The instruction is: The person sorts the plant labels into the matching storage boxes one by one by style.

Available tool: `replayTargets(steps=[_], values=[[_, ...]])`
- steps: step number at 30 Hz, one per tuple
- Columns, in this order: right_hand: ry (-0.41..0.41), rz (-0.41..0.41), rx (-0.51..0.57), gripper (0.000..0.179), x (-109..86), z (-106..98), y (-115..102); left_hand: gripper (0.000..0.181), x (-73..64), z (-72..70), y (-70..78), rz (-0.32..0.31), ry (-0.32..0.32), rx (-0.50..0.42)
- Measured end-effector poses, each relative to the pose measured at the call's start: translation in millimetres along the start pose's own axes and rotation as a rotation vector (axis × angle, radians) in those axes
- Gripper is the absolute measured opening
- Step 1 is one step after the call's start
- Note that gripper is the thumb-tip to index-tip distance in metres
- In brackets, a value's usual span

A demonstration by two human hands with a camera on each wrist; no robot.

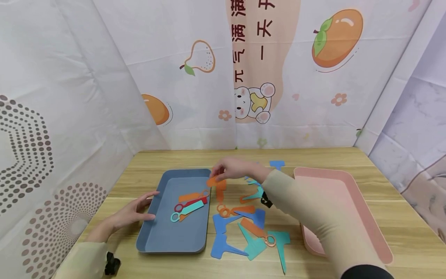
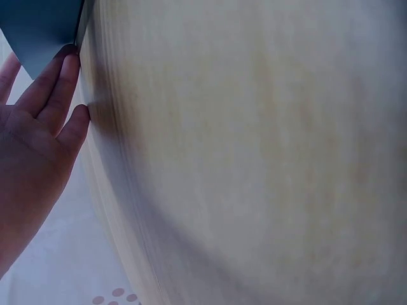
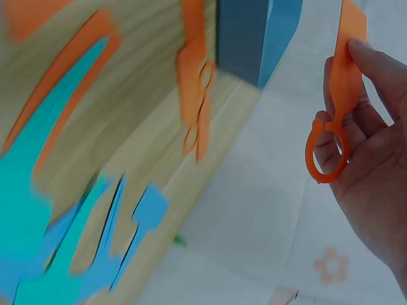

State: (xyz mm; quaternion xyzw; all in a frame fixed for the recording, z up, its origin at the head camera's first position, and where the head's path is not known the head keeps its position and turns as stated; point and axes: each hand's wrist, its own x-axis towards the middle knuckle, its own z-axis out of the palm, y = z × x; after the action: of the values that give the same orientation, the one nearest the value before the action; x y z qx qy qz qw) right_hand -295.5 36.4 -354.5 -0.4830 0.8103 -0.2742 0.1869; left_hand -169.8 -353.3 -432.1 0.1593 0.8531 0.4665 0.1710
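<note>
Tag (image 1: 212, 181) in right hand (image 1: 235, 168): plain orange. Left tray (image 1: 170, 243): slate blue; inside, orange tags (image 1: 187, 197), a red tag (image 1: 203, 200), a turquoise tag (image 1: 192, 207). Right tray (image 1: 338, 190): pale pink throughout. Between trays, orange pieces (image 1: 252, 228), bright blue pieces (image 1: 218, 246), turquoise pieces (image 1: 256, 248). Table (image 1: 146, 267): yellow-brown, streaked with wood grain. Sleeves (image 1: 310, 209): cream. Far curtain (image 1: 139, 27): white, printed with orange fruit (image 1: 339, 38), salmon flowers (image 1: 339, 99), dark red writing (image 1: 238, 33) on a peach band (image 1: 285, 38), white bear (image 1: 244, 99) with yellow heart (image 1: 259, 102). Left curtain (image 1: 80, 147): white, grey-brown dots (image 1: 35, 143) in rings. Right curtain (image 1: 411, 124): white, faint grey marbling.
</note>
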Motion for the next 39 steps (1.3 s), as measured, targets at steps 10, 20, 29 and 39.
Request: replayTargets(steps=[10, 20, 29, 39], values=[[-0.005, -0.033, 0.066, 0.018, 43.5, 36, -27, 0.076, 0.1, 1.6, -3.4, 0.047, -0.008, -0.031], [0.062, -0.026, 0.046, 0.020, 71.7, 67, -32, 0.076, 0.3, 1.5, -1.1, 0.037, -0.009, -0.037], [0.020, 0.036, 0.059, 0.015, 78.8, 88, -30, 0.076, -0.6, 1.6, 1.4, 0.009, -0.003, 0.001], [-0.020, 0.046, 0.029, 0.011, 76.5, 96, -29, 0.076, -0.2, 0.6, -0.5, 0.014, -0.001, -0.018]])
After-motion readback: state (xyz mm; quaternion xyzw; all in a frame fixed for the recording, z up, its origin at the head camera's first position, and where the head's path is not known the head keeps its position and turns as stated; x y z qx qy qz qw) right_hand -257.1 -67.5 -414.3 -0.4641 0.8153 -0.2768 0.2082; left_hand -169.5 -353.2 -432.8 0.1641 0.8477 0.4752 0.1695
